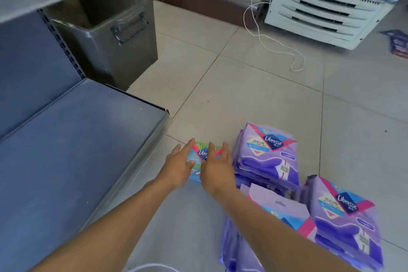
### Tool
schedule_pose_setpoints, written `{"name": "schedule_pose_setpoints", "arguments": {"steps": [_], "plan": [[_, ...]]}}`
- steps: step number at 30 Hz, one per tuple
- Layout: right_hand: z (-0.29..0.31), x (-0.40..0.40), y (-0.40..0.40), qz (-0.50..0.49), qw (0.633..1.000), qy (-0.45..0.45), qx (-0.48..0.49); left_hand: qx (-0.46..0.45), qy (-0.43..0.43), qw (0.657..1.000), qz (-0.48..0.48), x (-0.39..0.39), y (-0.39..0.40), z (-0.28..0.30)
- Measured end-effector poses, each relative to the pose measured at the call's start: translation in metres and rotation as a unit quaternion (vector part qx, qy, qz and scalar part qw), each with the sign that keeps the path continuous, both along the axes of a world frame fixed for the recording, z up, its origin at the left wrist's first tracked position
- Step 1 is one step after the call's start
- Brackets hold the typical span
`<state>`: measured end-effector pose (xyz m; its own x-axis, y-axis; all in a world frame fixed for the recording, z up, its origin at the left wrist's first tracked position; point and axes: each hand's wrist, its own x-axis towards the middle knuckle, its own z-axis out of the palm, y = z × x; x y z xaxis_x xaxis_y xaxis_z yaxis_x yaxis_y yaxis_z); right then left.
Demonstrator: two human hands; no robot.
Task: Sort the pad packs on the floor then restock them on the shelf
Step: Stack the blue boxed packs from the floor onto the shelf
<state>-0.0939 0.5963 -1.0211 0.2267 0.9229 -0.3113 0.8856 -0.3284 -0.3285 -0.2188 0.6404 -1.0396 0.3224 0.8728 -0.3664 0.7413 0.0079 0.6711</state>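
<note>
A: Both hands are lying flat, fingers straight: left hand (176, 166) and right hand (215, 166) are pressing the blue-green pad pack (204, 152) on the floor (254, 95), beside the purple stack (267, 157).

B: Risk: squaring it carelessly is likely nudging that stack over; the shelf (77, 139) is standing unstocked.

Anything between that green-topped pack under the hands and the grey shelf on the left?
Nothing visible. The green-topped pack lies on the floor under the left hand and right hand, just off the grey shelf edge; only bare tile between. The purple stacks sit on the far side.
</note>
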Motion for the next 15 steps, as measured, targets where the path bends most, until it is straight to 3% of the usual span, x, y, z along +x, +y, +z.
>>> {"name": "schedule_pose_setpoints", "arguments": {"steps": [7,12,15], "plan": [[0.095,-0.006,-0.027,0.117,0.992,-0.039,0.018,0.088,0.147,0.984,-0.05,-0.025,-0.028,0.105],[0.196,-0.014,-0.063,0.16,0.981,-0.083,0.076,0.169,0.27,0.942,-0.108,-0.047,-0.07,0.209],[0.256,-0.023,-0.091,0.172,0.974,-0.093,0.117,0.198,0.291,0.931,-0.1,-0.061,-0.102,0.273]]}}
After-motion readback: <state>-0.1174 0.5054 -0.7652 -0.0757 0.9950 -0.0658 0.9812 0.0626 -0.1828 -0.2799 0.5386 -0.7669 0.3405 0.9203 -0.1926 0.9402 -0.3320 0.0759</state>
